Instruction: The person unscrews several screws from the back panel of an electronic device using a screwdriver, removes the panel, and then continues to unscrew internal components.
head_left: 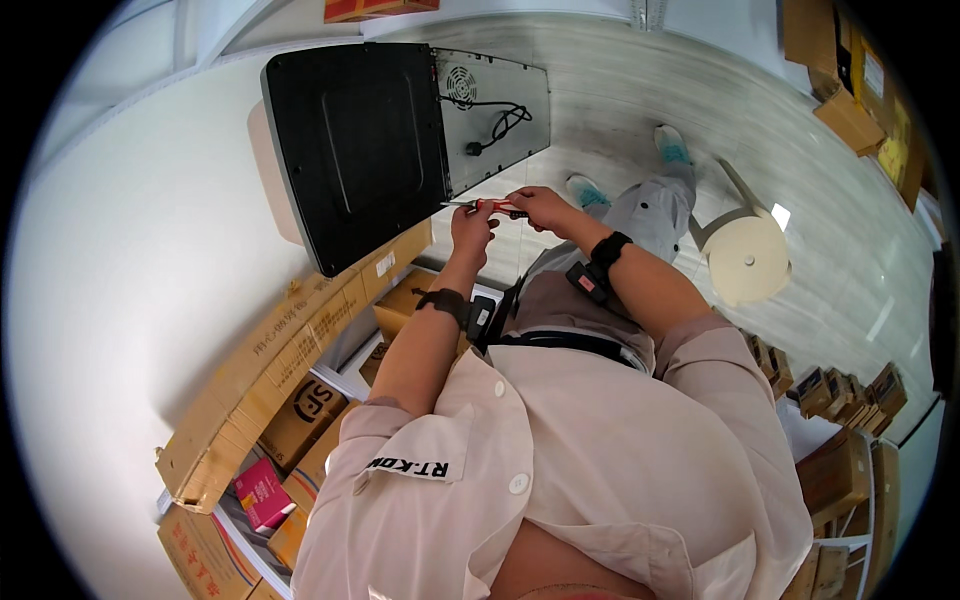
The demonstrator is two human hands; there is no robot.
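Both hands meet at the near corner of a large black-cased appliance (365,140). My left hand (472,230) is closed around the front of a red-and-black screwdriver (503,207), whose thin metal shaft points left at the casing's lower edge. Whether the tip touches a screw there I cannot tell. My right hand (543,208) pinches the rear of the same handle. The appliance's bare metal back panel (515,85) faces right, with a round vent grille (461,84) and a looped black power cord (505,120) ending in a plug.
A long cardboard box (290,345) lies below the appliance, across shelving with several cartons and a pink box (263,495). A round cream stool (748,262) stands on the floor at right. Small boxes (850,395) line the lower right; cardboard (850,115) is stacked at upper right.
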